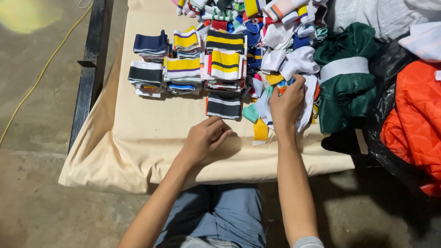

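Near table's front edge: left hand (pixel 204 138) loosely curled, empty, resting on beige cloth (pixel 147 133). Right hand (pixel 287 103) pinches into loose fabric strips (pixel 275 87) toward right edge. Striped folded stacks (pixel 193 64) mid-table, apart.

Head cam, steep downward view, close over table (pixel 151 138).

Floor (pixel 41 105): bare grey concrete, stained, with a bright patch of light (pixel 27 14) at 10 o'clock. A yellow cable (pixel 43 69) runs diagonally across it from 11 o'clock toward 9 o'clock. Bench (pixel 147 138): covered by a beige cloth; its black metal frame (pixel 92 69) shows along the 9 o'clock edge. Shadow darkens the floor at 5 o'clock.
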